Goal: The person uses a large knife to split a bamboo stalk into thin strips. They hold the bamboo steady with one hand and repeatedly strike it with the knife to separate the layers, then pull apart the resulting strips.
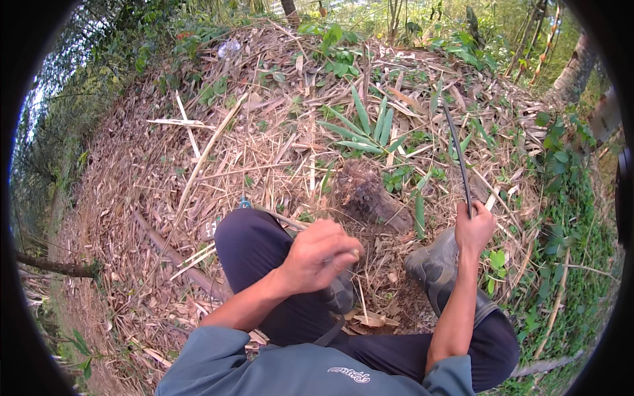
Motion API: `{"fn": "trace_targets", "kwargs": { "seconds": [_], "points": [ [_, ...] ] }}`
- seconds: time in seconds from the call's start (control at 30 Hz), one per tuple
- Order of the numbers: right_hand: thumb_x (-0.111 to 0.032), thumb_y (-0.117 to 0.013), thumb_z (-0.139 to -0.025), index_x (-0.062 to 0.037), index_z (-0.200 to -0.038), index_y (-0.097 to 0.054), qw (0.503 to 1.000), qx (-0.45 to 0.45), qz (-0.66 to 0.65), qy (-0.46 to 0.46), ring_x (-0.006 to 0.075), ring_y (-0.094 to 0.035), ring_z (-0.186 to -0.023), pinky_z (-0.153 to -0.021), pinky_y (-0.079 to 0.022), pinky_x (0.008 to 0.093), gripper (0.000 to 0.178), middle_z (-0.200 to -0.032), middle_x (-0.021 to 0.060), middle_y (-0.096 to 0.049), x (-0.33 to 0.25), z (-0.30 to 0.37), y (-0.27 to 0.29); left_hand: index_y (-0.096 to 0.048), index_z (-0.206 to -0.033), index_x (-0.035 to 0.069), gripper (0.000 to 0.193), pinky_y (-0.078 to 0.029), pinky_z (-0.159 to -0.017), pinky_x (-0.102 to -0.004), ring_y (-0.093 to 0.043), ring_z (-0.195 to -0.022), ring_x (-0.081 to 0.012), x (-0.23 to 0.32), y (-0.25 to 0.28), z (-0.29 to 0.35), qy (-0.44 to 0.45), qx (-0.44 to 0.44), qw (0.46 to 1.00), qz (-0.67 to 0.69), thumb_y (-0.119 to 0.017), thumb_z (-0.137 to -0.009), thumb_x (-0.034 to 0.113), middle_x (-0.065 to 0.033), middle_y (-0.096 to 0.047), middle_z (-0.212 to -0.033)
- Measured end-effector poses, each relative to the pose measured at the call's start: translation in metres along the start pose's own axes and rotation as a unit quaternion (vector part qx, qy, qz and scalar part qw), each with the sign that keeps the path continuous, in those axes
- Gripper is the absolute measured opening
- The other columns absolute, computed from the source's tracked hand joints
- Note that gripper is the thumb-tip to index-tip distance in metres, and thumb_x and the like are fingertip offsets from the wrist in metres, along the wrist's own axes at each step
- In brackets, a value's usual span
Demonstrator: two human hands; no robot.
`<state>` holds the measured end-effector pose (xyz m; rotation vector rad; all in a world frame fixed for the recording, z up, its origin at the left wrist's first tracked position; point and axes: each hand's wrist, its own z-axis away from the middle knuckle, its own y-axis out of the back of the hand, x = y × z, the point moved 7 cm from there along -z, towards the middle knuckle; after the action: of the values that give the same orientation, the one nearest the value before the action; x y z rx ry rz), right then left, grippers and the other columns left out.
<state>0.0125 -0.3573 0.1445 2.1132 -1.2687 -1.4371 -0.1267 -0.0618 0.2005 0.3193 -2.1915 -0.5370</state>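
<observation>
My left hand (321,256) is closed in front of my left knee, with its fingers curled and the thumb pressed against them. A small pale tip shows at the thumb, but I cannot make out what it belongs to. Behind that hand, a thin stick (281,217) runs out to the left over the knee; whether the hand grips it is hidden. My right hand (474,228) is wrapped round the lower end of a long, thin, dark blade (456,142), which points away from me and leans slightly left. Between the hands, a rough brown stump (360,191) sticks up from the ground.
My boots (439,267) stand either side of the stump. Dry leaves and split pale bamboo strips (211,155) litter the slope. Green bamboo leaves (370,125) lie beyond the stump. A fallen branch (175,257) lies at left, vines (561,171) and a tree trunk (578,69) at right.
</observation>
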Motion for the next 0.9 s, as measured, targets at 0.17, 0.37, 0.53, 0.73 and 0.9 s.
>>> {"fn": "trace_targets", "kwargs": {
  "seconds": [0.17,0.37,0.53,0.73,0.9],
  "points": [
    [-0.034,-0.074,-0.079,0.0,-0.072,-0.062,0.974,-0.063,-0.169,0.135,0.0254,-0.05,-0.049,-0.051,-0.039,0.0361,0.037,-0.058,0.0101,-0.052,-0.077,0.042,0.006,-0.068,-0.115,0.004,0.023,-0.046,-0.073,-0.0337,-0.059,-0.086,-0.021,0.002,0.007,-0.014,-0.026,0.007,0.99,-0.136,-0.064,-0.095,0.014,-0.0089,-0.066,-0.092],
    [-0.024,-0.069,-0.057,-0.0072,-0.063,-0.057,0.905,-0.096,-0.219,0.352,0.0258,-0.053,-0.051,-0.051,-0.042,0.0351,0.022,-0.057,0.0054,-0.048,-0.168,0.078,0.009,-0.068,-0.095,0.009,0.019,-0.041,-0.064,-0.0354,-0.056,-0.068,-0.0229,-0.017,0.01,-0.005,-0.021,0.07,0.987,-0.141,-0.075,-0.078,0.013,-0.0034,-0.058,-0.076],
    [-0.017,-0.062,-0.053,-0.0083,-0.062,-0.055,0.897,-0.108,-0.209,0.373,0.0235,-0.052,-0.05,-0.051,-0.041,0.0331,0.014,-0.056,0.0041,-0.046,-0.175,0.087,0.011,-0.067,-0.092,0.008,0.016,-0.039,-0.064,-0.0361,-0.055,-0.068,-0.0225,-0.012,0.007,-0.013,0.004,0.047,0.99,-0.134,-0.075,-0.08,0.016,-0.0034,-0.057,-0.075],
    [-0.016,-0.062,-0.054,-0.0088,-0.061,-0.054,0.9,-0.113,-0.185,0.378,0.024,-0.052,-0.051,-0.051,-0.041,0.034,0.013,-0.057,0.004,-0.045,-0.177,0.087,0.008,-0.067,-0.092,0.008,0.016,-0.039,-0.064,-0.036,-0.056,-0.07,-0.0223,-0.012,0.007,-0.008,-0.009,0.045,0.988,-0.148,-0.073,-0.08,0.016,-0.0032,-0.056,-0.075],
    [-0.016,-0.062,-0.055,-0.0094,-0.061,-0.053,0.902,-0.125,-0.181,0.372,0.0246,-0.053,-0.051,-0.051,-0.042,0.0345,0.013,-0.057,0.0043,-0.045,-0.177,0.087,0.008,-0.067,-0.092,0.008,0.015,-0.04,-0.064,-0.0358,-0.056,-0.07,-0.0216,-0.01,0.006,-0.012,-0.009,0.04,0.989,-0.145,-0.073,-0.08,0.016,-0.003,-0.056,-0.075]
  ]
}}
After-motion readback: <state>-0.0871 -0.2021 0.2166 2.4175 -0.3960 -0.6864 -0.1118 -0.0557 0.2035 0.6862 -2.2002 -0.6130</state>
